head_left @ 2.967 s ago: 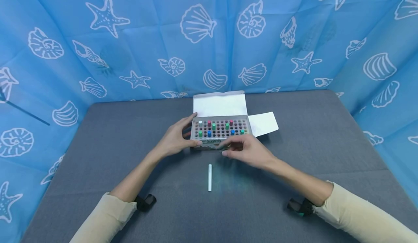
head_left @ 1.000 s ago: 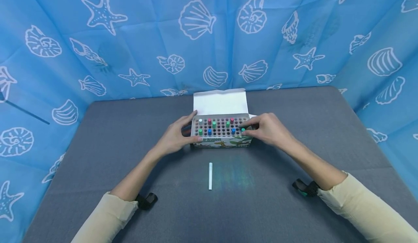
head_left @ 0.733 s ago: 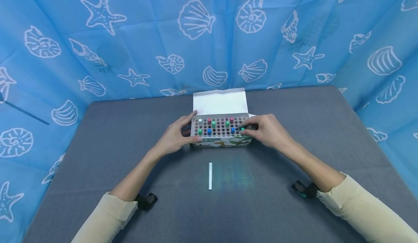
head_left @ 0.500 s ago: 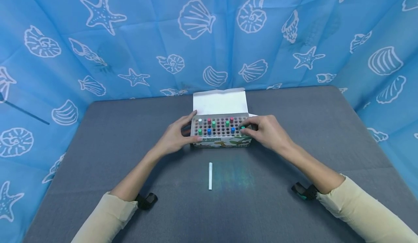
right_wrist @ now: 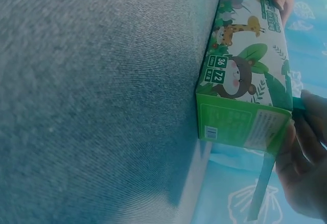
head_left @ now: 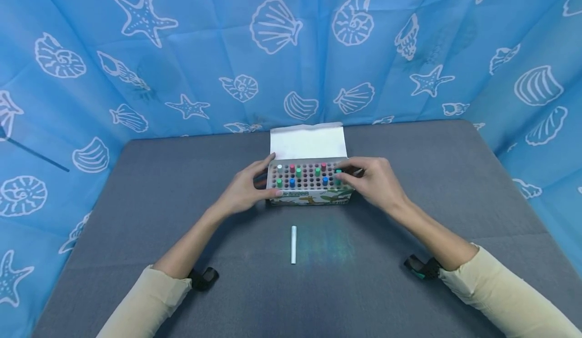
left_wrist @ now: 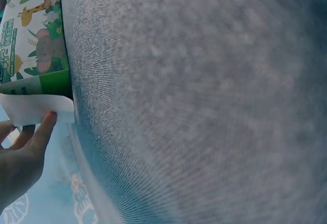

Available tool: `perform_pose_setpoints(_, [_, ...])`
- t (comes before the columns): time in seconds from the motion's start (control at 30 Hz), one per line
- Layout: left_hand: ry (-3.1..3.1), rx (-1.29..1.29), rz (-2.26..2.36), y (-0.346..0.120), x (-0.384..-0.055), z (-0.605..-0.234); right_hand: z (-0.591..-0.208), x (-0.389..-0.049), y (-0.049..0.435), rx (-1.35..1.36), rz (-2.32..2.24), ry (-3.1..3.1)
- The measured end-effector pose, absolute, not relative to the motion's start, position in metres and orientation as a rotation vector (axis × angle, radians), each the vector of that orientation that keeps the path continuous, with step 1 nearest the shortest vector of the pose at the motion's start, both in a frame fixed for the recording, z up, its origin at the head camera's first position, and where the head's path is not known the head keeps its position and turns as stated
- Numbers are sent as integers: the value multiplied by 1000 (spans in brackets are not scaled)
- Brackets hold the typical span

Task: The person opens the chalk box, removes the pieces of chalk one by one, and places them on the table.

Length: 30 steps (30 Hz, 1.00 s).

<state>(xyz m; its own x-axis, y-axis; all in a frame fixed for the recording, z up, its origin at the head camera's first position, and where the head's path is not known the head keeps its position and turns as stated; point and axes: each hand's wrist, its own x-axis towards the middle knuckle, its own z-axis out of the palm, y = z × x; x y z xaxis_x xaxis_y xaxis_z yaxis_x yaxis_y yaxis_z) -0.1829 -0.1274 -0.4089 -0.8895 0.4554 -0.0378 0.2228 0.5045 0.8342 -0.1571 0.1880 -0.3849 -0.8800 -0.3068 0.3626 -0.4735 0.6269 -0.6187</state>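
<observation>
A chalk box (head_left: 313, 197) printed with cartoon animals lies at the table's far middle, lid up. Its grey holed tray (head_left: 305, 177) bears several upright sticks, among them a white one (head_left: 279, 168) and a blue one (head_left: 325, 181). My left hand (head_left: 243, 189) grips the box's left end, thumb on the front face; the left wrist view shows its fingers against a white flap (left_wrist: 38, 109). At the tray's right end my right hand (head_left: 375, 180) pinches a green chalk stick (right_wrist: 298, 104), its upper part standing above the box; the lower part is hidden.
A white chalk stick (head_left: 293, 245) lies on the grey tablecloth (head_left: 254, 297) in front of the box, beside a faint greenish smear (head_left: 327, 244). The white lid (head_left: 309, 142) stands up behind the tray. A blue shell-patterned curtain (head_left: 191, 60) hangs behind the table.
The right hand has moved from the box's front to the tray's right end and taken hold of the green chalk, which now stands slightly higher. The left hand has kept its place.
</observation>
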Motion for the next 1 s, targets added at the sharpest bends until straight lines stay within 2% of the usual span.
perform_pose_setpoints(0.6, [2475, 569, 1356, -127, -184, -408, -379, -159, 187, 551, 1230, -2523])
perform_pose_setpoints(1.0, [2501, 584, 1333, -128, -184, -409, -362, -151, 185, 524, 1452, -2402])
